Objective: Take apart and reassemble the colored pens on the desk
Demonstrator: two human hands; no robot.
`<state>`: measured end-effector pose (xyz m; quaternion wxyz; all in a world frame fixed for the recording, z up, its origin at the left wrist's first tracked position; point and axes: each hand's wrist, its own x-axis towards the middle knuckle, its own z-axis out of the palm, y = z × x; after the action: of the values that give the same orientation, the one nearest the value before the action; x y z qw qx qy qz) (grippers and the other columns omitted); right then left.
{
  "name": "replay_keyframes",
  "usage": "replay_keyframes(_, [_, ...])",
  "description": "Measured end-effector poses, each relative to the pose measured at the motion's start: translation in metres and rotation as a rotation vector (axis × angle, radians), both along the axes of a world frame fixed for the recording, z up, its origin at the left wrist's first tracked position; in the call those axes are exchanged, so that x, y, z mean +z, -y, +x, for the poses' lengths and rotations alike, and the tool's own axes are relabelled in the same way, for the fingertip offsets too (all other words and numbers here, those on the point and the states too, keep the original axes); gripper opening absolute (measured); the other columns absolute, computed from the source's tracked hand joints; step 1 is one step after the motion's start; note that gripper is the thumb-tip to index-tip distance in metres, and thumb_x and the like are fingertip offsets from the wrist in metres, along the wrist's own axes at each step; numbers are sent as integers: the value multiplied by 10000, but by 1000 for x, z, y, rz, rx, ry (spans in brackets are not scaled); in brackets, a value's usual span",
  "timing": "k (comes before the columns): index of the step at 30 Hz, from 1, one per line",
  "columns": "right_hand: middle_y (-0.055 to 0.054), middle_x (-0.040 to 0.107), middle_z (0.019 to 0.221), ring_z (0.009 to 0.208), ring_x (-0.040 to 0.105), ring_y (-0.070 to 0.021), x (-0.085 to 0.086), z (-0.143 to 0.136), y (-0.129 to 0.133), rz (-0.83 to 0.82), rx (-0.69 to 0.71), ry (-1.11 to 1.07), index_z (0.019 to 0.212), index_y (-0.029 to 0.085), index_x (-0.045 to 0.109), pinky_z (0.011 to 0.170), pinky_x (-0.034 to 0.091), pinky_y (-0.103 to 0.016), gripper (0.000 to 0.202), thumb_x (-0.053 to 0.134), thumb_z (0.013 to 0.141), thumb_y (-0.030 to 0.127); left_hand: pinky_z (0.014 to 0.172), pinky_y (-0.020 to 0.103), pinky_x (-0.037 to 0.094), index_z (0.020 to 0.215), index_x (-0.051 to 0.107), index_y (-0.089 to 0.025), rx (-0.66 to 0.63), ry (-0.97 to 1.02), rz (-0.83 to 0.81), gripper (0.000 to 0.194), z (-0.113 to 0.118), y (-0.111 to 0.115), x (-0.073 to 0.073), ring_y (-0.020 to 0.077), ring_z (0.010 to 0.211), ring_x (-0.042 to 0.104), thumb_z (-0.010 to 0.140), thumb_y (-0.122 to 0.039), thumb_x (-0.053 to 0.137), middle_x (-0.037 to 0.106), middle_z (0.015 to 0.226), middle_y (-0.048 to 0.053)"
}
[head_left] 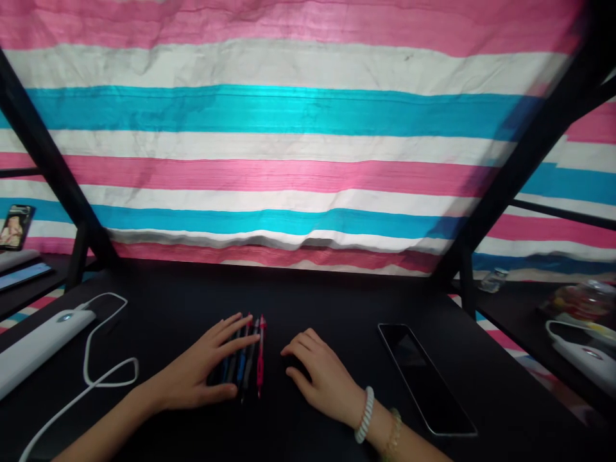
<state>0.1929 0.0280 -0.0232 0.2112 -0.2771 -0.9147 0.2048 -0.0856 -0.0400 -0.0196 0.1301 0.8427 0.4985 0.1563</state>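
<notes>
Several pens lie side by side on the black table (192, 289), upright in the view. The rightmost is a pink pen (260, 359); darker and blue pens (240, 366) lie to its left, partly hidden. My left hand (212, 362) rests over the pens from the left, its fingers spread across them and its thumb near their lower ends. To the right of the pink pen, my right hand (320, 375) is at the table with its fingers bent and thumb apart from them, nothing between them. It wears a white coil band and a beaded bracelet on the wrist.
A black phone (426, 378) lies to the right. On the left are a white power strip (43, 350) and its looped cable (87, 359). Black frame bars rise at both sides before a striped cloth (289, 173). Side shelves hold another phone (16, 228) and jars (584, 298).
</notes>
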Motion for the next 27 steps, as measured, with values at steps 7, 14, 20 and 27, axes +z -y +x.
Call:
replay_keyframes(7, [-53, 576, 1125, 1068, 489, -229, -2, 2, -3, 31, 23, 19, 1139, 242, 602, 915, 394, -378, 314, 648, 838, 162, 1127, 621, 147, 1479, 286, -364, -45, -59, 97, 765, 23, -1, -12, 385, 1437, 180, 812, -542, 616, 179, 1599, 59])
replay_keyframes(14, [-50, 599, 1049, 1026, 511, -225, -6, 7, -16, 49, -69, -11, 1066, 234, 646, 894, 412, -372, 205, 607, 879, 159, 1124, 636, 151, 1493, 251, -346, -13, -52, 102, 721, 51, -8, -20, 379, 1443, 157, 864, -502, 568, 181, 1597, 76])
replay_keyframes(20, [-64, 627, 985, 974, 534, -225, -12, 11, -30, 35, -202, -60, 1004, 200, 679, 880, 425, -365, 172, 565, 894, 134, 1122, 647, 150, 1504, 223, -329, -14, -32, 93, 696, 77, -15, -22, 385, 1443, 150, 898, -527, 503, 183, 1594, 93])
replay_keyframes(27, [-66, 646, 958, 953, 543, -216, -14, 14, -37, 29, -233, -72, 957, 185, 694, 870, 429, -350, 201, 523, 901, 96, 1116, 644, 178, 1516, 194, -291, 79, -37, 168, 704, 112, -13, -35, 403, 1437, 156, 914, -530, 471, 182, 1590, 115])
